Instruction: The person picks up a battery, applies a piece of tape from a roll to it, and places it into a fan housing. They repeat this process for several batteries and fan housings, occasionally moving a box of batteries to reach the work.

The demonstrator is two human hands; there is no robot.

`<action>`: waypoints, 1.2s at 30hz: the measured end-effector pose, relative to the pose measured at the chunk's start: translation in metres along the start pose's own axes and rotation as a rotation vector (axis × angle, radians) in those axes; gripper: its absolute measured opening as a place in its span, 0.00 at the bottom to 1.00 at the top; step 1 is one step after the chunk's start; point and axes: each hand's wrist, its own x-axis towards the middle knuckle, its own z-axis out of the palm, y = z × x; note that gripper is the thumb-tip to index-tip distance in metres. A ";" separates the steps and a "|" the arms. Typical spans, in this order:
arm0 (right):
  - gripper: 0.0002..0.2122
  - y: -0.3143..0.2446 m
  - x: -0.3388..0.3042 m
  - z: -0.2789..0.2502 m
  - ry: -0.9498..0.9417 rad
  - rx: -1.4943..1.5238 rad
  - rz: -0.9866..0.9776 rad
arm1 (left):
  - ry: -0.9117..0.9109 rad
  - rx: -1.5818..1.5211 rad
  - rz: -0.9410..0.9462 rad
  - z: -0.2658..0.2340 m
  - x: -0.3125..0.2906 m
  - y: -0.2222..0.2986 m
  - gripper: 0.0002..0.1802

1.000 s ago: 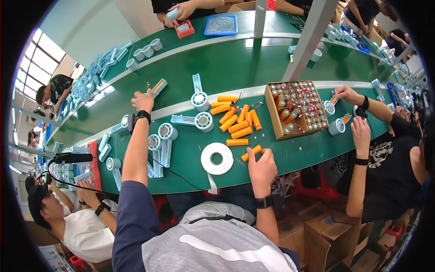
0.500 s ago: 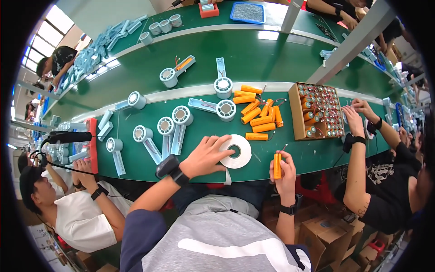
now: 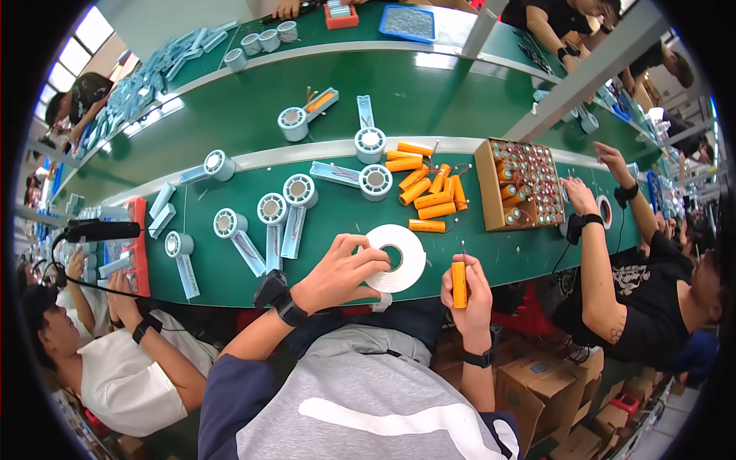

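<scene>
My left hand (image 3: pixel 342 273) is closed at the left side of a white roll of tape (image 3: pixel 412 264) by the table's front edge. Its fingers bend over the rim toward the core, and the thumb is low beside the loose tape end (image 3: pixel 381 303), which hangs at the edge. In my right hand (image 3: pixel 477 297) an orange cylindrical battery (image 3: pixel 459 284) stands upright, gripped between thumb and fingers, its short wire lead pointing up. More orange batteries (image 3: pixel 435 198) with leads lie in a loose pile beyond the roll.
Light-blue handheld fan bodies (image 3: pixel 272 208) lie on the green table (image 3: pixel 330 222) to the left. A cardboard box (image 3: pixel 491 188) of batteries stands right of the pile. A red bin (image 3: pixel 138 249) is at far left. Co-workers sit on both sides; a slanted metal post (image 3: pixel 567 84) rises behind the box.
My left fingers have curled in on the tape roll, with the thumb lower by the tape end. My right hand has shifted slightly left with the battery. The right co-worker's hands have moved apart.
</scene>
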 end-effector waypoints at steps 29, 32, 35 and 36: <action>0.11 0.051 0.033 0.069 0.193 -0.941 -0.351 | 0.280 0.170 -0.096 0.026 -0.043 0.020 0.26; 0.10 0.040 0.039 0.053 0.021 -0.899 -0.200 | 0.282 0.119 -0.128 0.027 -0.048 0.017 0.26; 0.09 0.050 0.043 0.054 0.047 -0.764 -0.183 | 0.372 0.037 -0.187 0.028 -0.045 0.021 0.26; 0.08 0.059 0.044 0.059 0.153 -0.647 -0.235 | 0.373 0.036 -0.187 0.031 -0.046 0.025 0.26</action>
